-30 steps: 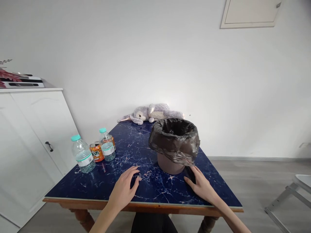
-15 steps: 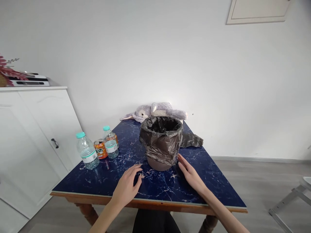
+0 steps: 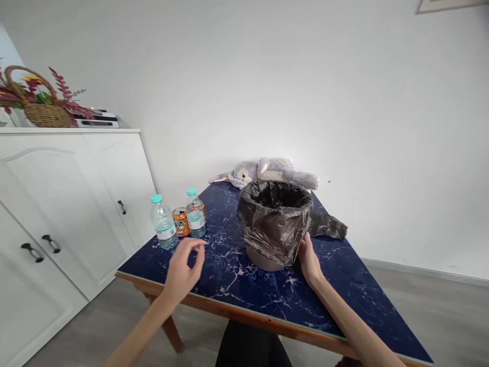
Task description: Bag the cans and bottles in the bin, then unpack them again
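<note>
A small bin (image 3: 263,261) stands upright on the table, lined with a black plastic bag (image 3: 274,228) folded down over its rim. My right hand (image 3: 310,261) rests with outstretched fingers against the bin's lower right side. Raised over the front left of the table, my left hand (image 3: 185,270) holds nothing, thumb and fingers apart. Just beyond it are a clear bottle with a teal cap (image 3: 164,224), an orange can (image 3: 181,221) and a second teal-capped bottle (image 3: 196,216). Another orange can (image 3: 204,211) is partly hidden behind that second bottle.
A grey plush rabbit (image 3: 273,172) lies along the back of the blue marbled table (image 3: 229,285). Right of the bin lies a crumpled black plastic bag (image 3: 328,225). White cabinets (image 3: 76,204) stand at the left, with a wicker flower basket (image 3: 48,114) on top.
The view has turned left. My left hand has lifted and moved left, closer to the bottles and can. My right hand has moved in against the bin's side.
</note>
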`<state>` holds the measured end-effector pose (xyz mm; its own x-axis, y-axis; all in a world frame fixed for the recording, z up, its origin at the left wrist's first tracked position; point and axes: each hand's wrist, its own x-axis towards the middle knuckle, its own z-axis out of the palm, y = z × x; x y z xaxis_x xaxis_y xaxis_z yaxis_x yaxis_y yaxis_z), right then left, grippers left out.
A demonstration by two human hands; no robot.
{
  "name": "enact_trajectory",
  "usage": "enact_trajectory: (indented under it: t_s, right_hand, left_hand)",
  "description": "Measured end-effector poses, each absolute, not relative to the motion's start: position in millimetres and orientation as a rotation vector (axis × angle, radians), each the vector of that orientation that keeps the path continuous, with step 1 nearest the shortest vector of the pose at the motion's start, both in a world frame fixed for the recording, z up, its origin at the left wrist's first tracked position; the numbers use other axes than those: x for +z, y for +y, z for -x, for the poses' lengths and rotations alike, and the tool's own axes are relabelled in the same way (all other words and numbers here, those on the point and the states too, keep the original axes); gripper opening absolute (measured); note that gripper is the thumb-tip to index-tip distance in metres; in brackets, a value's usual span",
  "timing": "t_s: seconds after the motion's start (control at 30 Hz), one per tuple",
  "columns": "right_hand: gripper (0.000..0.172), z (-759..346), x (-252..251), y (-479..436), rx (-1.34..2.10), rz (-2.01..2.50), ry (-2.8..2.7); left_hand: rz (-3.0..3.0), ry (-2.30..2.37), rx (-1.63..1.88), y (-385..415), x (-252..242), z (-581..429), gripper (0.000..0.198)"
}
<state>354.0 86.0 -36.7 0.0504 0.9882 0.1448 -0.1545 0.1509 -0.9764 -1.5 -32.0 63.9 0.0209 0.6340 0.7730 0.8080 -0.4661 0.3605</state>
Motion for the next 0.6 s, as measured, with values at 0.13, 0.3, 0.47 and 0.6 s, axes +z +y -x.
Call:
enact_trajectory:
  t_s: [0.13,0.3,0.47,0.6]
  right_hand:
    - [0.085,-356,-42,86,1.14,0.999,-1.121]
    - [0.08,-356,-43,84,1.113,1.006,-1.141]
    - [0.074,-353,-36,79,1.106,0.974,-1.141]
    - [0.069,-349,-32,77,1.126,0.928,-1.074]
  left_hand:
    - [1.73,-1.426,-1.338,-14,109,47,0.017]
    - [1.487,-1.573,-1.126,26,152,97,0.047]
    - [1.616,-1.803,-0.931,34,159,120,0.044]
    - [1.64,-1.919,-0.998,0,164,107,0.048]
